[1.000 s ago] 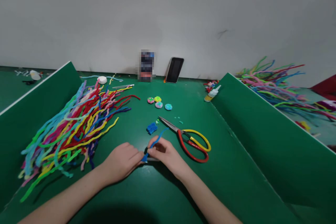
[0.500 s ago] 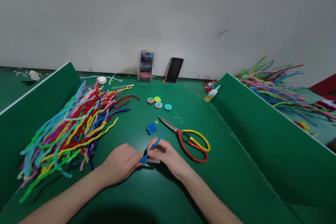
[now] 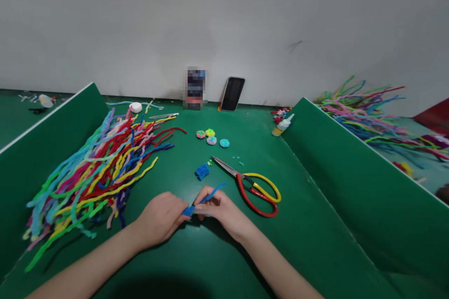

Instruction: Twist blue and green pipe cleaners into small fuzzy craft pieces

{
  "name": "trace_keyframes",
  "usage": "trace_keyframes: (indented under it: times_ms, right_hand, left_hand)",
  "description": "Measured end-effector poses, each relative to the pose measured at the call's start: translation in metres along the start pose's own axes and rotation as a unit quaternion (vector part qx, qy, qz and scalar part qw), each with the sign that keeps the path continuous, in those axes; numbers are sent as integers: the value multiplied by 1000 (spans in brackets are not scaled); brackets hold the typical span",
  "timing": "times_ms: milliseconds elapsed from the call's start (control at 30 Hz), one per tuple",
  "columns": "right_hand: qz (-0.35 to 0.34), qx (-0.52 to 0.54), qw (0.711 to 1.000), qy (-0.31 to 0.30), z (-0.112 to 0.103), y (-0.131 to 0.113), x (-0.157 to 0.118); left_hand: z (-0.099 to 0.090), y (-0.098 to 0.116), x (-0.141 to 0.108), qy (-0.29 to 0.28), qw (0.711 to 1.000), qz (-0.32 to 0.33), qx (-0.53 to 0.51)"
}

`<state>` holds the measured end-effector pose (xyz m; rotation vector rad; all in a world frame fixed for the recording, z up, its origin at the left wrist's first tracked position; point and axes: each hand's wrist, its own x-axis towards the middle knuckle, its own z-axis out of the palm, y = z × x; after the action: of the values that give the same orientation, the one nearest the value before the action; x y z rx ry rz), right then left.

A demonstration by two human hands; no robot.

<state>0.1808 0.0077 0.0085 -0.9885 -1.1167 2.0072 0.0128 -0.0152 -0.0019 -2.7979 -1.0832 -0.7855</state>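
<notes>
My left hand (image 3: 164, 217) is closed around one end of a thin, pale flat strip (image 3: 205, 212), where blue pipe cleaner is wound in coils (image 3: 188, 210). Fingers and thumb of my right hand (image 3: 218, 208) pinch the loose blue pipe cleaner (image 3: 217, 190) beside the coils, its free tip sticking up to the right. The strip's right part passes by my right fingers, which partly hide it. Just beyond my hands lies a bunched blue pipe-cleaner piece (image 3: 202, 171). Red-and-yellow-handled scissors (image 3: 257, 189) rest to the right, blades pointing away and left.
Many coloured pipe cleaners (image 3: 101, 163) are heaped on the left. Several small flower-like discs (image 3: 211, 140) lie ahead. A glue bottle (image 3: 283, 125) leans near the right green divider (image 3: 351, 182). Tweezers (image 3: 164, 116), a white round case (image 3: 135, 107) and a phone (image 3: 233, 94) are at the back.
My right hand has brought the loose blue pipe cleaner round the strip, and its tip now points lower and further right. More blue coils show beside my left fingers.
</notes>
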Motion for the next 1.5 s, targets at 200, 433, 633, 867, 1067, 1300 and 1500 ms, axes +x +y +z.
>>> trace_keyframes:
  times_ms: [200,433,633,867,1067,1300,1500]
  right_hand:
    - [2,-13,1000,-2,2,2,1]
    - [-8,-33,999,-11,0,6,2]
    - [-14,-34,999,-11,-1,7,3]
    - [-19,-44,999,-8,1,7,4]
    - [-19,-66,998,7,-1,9,4]
    - [-116,-224,966,61,2,10,3]
    - [-242,-400,882,56,0,13,0]
  left_hand:
    - [4,-2,-2,3,999,-31,12]
    - [2,-2,0,-31,997,-65,16]
    - [5,-3,-3,-28,993,-113,16]
    - [1,-4,1,-50,994,-97,22]
    - [0,-4,3,-55,990,-124,46]
    - [-1,-5,5,-49,990,-117,66]
    - [-2,-5,5,-50,989,-121,64]
